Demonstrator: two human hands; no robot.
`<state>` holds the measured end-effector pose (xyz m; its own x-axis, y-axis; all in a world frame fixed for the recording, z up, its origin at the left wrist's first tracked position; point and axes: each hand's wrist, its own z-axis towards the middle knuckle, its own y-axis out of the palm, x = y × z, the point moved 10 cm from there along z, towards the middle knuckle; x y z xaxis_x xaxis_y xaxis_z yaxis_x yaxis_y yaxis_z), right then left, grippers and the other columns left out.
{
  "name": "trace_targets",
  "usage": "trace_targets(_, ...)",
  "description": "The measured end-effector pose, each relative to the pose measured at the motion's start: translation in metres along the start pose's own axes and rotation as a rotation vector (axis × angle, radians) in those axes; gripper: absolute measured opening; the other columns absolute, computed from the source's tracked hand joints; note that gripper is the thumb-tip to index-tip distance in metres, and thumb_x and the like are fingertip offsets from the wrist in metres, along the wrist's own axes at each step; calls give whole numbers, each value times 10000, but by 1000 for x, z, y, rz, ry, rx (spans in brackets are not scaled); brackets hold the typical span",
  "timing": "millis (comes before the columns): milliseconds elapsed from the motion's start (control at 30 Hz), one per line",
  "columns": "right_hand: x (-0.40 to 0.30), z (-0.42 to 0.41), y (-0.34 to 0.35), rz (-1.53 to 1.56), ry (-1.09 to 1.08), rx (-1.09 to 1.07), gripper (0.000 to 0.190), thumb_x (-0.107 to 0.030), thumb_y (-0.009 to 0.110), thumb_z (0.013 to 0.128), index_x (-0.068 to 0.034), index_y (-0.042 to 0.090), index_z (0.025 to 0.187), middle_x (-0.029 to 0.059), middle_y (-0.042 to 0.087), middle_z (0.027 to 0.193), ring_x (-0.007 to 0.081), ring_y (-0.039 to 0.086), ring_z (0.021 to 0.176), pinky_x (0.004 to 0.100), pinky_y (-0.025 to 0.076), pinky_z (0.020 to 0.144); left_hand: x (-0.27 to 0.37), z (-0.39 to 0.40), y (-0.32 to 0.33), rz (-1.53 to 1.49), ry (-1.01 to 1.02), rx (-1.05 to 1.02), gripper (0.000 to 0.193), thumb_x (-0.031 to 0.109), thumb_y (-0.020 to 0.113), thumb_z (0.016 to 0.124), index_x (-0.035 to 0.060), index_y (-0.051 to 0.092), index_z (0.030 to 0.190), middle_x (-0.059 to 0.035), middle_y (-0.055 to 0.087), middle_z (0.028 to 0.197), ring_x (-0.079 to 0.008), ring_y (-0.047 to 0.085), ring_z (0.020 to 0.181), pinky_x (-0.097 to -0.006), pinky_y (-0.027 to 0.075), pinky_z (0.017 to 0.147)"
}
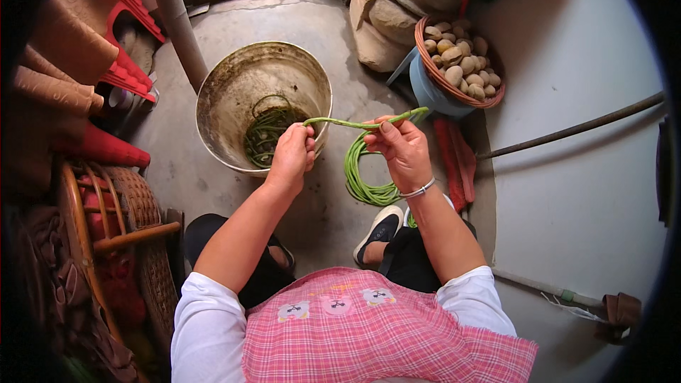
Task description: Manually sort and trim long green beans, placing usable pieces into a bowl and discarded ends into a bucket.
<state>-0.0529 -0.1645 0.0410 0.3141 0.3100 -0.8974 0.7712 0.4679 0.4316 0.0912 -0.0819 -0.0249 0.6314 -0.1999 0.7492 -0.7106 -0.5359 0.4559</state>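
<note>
A long green yardlong bean stretches between my two hands. One end is pinched in my left hand, which is over the near right rim of a stained white bucket. My right hand grips the bean farther along, with the other tip sticking out past the fingers. Green bean pieces lie in the bottom of the bucket. Below my right hand a coiled bundle of long green beans rests on the floor. Behind my right forearm, a white container with more green beans is mostly hidden.
A wicker basket of round brownish produce sits on a blue stool at the right. Stones stand behind it. A wooden pole leans beside the bucket. A rattan chair is at my left, a metal rod at right.
</note>
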Motion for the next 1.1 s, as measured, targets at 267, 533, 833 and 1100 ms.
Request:
trace_targets(267,2,-3,9,-113,-40,-34,212,-168,548,850,16,556,955,108,617,904,159,612,735,255,497,656,-3,7,-11,-6,4,31,106,193,362,835,120,423,790,43,351,580,-52,273,416,-215,202,379)
trace_targets(533,-15,-13,19,-196,-107,-104,187,-125,538,851,28,553,958,118,611,890,174,613,745,279,504,682,1,19,-41,-151,20,173,70,168,391,840,125,444,829,30,375,583,-58,290,391,-219,219,334)
trace_targets(833,-7,-33,58,-1160,-365,-439,161,-174,600,758,-14,589,756,103,583,699,236,583,606,321,448,558,22,11,-6,-121,-39,-121,77,172,451,840,116,479,795,44,363,588,-47,301,460,-188,225,398)
trace_targets(1100,36,-62,85,-1431,-532,-691,129,-142,596,707,-63,494,704,74,513,642,269,543,569,366,429,479,3,0,16,114,-218,-329,273,286,453,891,35,551,934,80,272,548,-25,216,420,-183,165,369)
